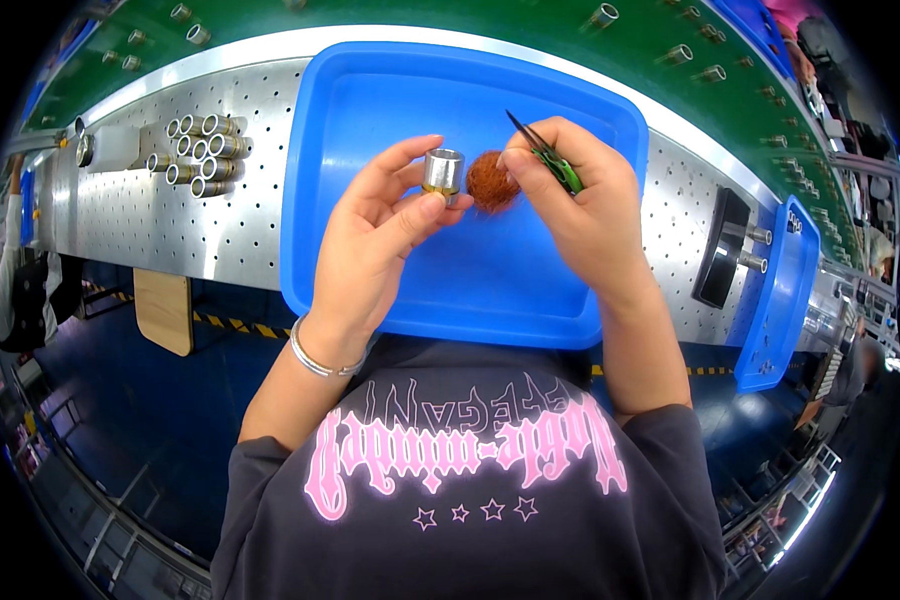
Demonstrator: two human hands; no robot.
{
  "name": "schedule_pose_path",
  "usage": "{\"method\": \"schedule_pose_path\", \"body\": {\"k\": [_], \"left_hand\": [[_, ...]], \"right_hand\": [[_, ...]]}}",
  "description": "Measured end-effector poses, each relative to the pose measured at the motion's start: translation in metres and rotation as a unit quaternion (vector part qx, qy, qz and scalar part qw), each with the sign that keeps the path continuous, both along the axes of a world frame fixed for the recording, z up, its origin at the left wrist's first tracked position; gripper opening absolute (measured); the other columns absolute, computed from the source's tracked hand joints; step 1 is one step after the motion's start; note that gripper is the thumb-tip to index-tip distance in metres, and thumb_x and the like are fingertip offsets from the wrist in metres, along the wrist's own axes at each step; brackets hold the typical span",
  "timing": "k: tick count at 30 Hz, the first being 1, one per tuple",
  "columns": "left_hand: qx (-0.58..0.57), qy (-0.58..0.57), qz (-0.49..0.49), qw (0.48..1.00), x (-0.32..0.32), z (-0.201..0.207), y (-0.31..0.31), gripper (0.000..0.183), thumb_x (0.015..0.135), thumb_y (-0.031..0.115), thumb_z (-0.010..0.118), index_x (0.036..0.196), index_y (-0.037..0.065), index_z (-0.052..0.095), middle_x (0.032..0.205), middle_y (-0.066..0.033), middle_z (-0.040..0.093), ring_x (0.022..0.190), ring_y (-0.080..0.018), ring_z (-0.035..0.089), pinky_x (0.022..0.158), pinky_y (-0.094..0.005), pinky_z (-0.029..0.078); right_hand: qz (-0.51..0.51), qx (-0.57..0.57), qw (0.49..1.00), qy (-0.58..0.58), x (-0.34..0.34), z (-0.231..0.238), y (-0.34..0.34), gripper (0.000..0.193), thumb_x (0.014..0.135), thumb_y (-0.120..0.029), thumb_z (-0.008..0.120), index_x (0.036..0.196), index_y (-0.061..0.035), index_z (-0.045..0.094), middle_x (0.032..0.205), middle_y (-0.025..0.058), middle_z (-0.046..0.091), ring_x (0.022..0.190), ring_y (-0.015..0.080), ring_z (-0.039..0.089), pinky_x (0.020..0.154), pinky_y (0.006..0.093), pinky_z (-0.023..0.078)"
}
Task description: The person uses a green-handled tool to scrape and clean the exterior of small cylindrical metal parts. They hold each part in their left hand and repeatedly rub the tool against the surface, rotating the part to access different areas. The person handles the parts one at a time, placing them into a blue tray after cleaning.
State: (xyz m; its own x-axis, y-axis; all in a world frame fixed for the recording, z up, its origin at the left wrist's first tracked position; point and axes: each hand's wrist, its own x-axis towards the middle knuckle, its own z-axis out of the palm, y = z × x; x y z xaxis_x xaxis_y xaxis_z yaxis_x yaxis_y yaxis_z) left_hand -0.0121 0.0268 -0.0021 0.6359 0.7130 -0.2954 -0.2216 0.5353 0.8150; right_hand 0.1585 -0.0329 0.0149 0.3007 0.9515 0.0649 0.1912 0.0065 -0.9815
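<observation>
My left hand [375,225] grips a short metal sleeve [444,168] between thumb and fingers. The sleeve is upright, silver above and brass-coloured at its lower end, with its open mouth facing up. My right hand [585,195] pinches a reddish-brown ball of tangled fibre [492,183] at thumb and fingertips. The ball is close beside the sleeve; whether they touch I cannot tell. Also in the right hand is a small pointed tool [545,155] with dark tips and green handles, tips up and to the left. Both hands are above a blue plastic tray [450,310].
On the perforated metal bench [255,215] at left stands a cluster of similar sleeves [202,150]. A green conveyor belt [390,18] with scattered sleeves runs behind. At right are a black block [722,248] and a smaller blue tray [775,310]. A wooden stool [163,312] is lower left.
</observation>
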Motion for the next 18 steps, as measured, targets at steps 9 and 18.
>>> {"method": "schedule_pose_path", "body": {"k": [9, 18], "left_hand": [[-0.066, -0.054, -0.006, 0.996, 0.0015, -0.0043, -0.0017, 0.043, 0.087, 0.007, 0.056, 0.127, 0.001, 0.043, 0.111, -0.0149, 0.059, 0.099, -0.0204, 0.059, 0.088, -0.03, 0.047], [-0.052, -0.048, 0.002, 0.998, 0.0014, -0.0075, -0.0034, 0.04, 0.087, 0.005, 0.055, 0.125, 0.001, 0.044, 0.108, -0.0145, 0.06, 0.098, -0.0192, 0.06, 0.088, -0.0297, 0.047]], "right_hand": [[0.011, 0.055, 0.997, 0.045, -0.0097, -0.0083, 0.0039, 0.007, 0.083, -0.006, 0.062, 0.083, 0.0007, 0.059, 0.071, 0.0053, 0.058, 0.059, 0.009, 0.053, 0.052, 0.0224, 0.041], [0.016, 0.057, 0.998, -0.022, -0.0103, -0.0051, 0.0036, 0.006, 0.081, -0.006, 0.064, 0.082, -0.0005, 0.06, 0.067, 0.0056, 0.057, 0.057, 0.0111, 0.053, 0.049, 0.0243, 0.039]]}}
